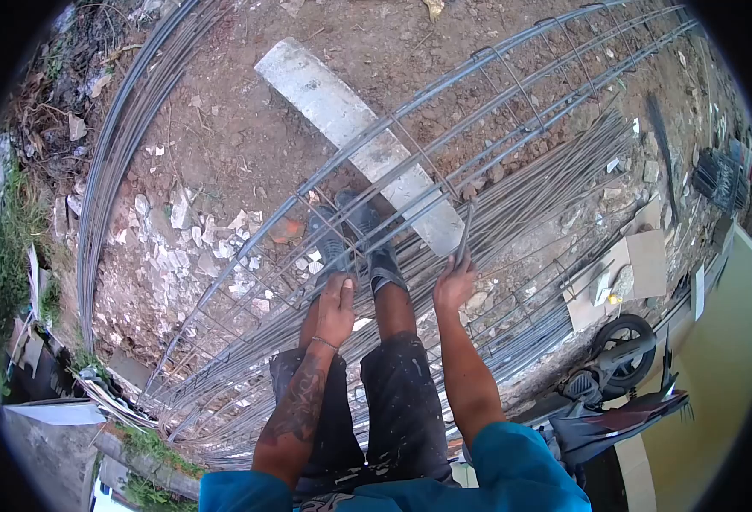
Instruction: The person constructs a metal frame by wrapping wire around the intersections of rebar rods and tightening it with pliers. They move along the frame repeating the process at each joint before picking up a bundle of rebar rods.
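Note:
A long cage of steel bars with square wire ties runs diagonally across the view, in front of my legs. My right hand is closed around the handle of a metal tool, whose upper end is at a lower bar of the cage. My left hand is closed near the cage's lower bars, above my shin; whatever its fingers hold is too small to make out. Under the cage lies a pale flat board on the dirt.
Bundled loose rods lie beneath and beyond the cage. Curved bars arc at the left. Broken rubble covers the ground. Cardboard and a parked motorcycle are at the right.

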{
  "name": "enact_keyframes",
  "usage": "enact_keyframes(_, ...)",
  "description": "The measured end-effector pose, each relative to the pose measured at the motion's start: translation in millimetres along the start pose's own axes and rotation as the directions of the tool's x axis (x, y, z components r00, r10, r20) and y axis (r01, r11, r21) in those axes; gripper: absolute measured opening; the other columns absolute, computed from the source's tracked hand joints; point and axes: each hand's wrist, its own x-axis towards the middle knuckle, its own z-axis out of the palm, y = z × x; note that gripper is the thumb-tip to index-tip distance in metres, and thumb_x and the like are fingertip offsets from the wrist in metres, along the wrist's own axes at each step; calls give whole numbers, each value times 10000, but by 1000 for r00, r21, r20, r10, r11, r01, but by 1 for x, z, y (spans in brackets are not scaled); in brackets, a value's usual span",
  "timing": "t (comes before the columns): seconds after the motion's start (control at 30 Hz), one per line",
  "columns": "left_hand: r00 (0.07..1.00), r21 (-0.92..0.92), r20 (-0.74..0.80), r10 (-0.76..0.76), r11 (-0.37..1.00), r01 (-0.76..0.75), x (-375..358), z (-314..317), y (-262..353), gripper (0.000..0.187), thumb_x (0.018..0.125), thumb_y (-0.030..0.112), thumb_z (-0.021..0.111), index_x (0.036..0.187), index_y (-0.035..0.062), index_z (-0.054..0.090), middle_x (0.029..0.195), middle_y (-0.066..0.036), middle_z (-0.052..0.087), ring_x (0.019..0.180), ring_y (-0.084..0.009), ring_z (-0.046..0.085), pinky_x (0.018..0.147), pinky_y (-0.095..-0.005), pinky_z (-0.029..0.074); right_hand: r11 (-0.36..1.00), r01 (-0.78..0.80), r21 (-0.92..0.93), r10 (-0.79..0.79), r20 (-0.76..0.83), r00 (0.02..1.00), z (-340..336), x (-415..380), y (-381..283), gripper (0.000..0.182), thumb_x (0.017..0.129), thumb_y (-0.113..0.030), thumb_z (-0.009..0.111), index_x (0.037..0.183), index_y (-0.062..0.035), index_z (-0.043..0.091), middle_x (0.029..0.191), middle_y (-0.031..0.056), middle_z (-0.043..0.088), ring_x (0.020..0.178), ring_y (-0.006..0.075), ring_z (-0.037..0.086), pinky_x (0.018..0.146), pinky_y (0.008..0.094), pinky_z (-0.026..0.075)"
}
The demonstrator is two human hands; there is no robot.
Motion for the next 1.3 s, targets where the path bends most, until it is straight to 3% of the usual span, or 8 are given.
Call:
enact_keyframes(0.17,998,-158,37,53,986,-47,13,14,2,285,993,228,338,908,24,517,772,-163,578,717,-332,588,673,-413,444,969,-16,-246,-85,-393,915,47,44,-15,732,899,-369,550,1431,-33,174,1178,296,433,1106,434,436,943,503,337)
enact_keyframes(0.63,998,-478,-47,-50,878,22,-1,13,-27,257,990,181,349,977,0,530,705,-95,570,605,-188,560,603,-321,458,994,42,-98,-64,-231,971,17,63,-19,925,777,-518,668,1359,67,249,1279,326,332,1171,478,399,995,490,342)
enact_keyframes(0.73,998,-543,-4,-56,839,45,-4,5,-31,246,988,170,357,981,-4,532,717,-97,580,611,-185,561,608,-314,457,976,219,13,-180,-528,830,15,19,-54,725,872,-412,603,1299,106,330,1225,306,385,1118,434,434,967,488,349)
enact_keyframes(0.8,997,-564,72,-19,824,56,-6,-1,-33,251,988,178,371,998,-14,534,762,-121,608,670,-209,595,642,-328,463,837,453,305,-388,-253,886,15,-40,-89,479,915,-297,579,1224,55,479,1108,175,510,1052,245,488,901,349,396)
enact_keyframes(0.87,998,-511,60,-20,858,48,-11,6,-41,249,984,183,389,1019,-16,535,783,-138,616,705,-232,608,664,-336,466,810,275,518,-490,339,803,4,-82,-128,330,938,-235,541,1135,29,561,932,67,589,825,118,502,724,265,420)
enact_keyframes(1.03,999,-513,-18,28,858,-33,-15,-3,-33,243,974,181,455,1045,-27,561,835,-87,620,677,-143,591,645,-290,480,820,82,567,-373,419,828,14,-93,-142,262,921,-181,573,1088,20,590,906,65,601,801,99,517,701,224,428)
enact_keyframes(1.1,997,-544,63,-48,836,75,-15,-9,-30,257,956,181,506,1082,-36,559,836,-89,623,701,-135,592,649,-284,487,793,360,492,-449,72,891,6,-101,-147,325,875,-169,629,1127,27,571,903,73,609,813,132,556,721,251,454)
enact_keyframes(1.3,994,-501,90,58,865,-6,-10,-20,-20,236,952,189,521,1037,-23,582,819,-78,626,723,-113,591,653,-283,491,854,298,426,-462,358,812,-3,-91,-157,188,884,-129,609,1003,17,620,771,29,607,683,92,541,628,239,445)
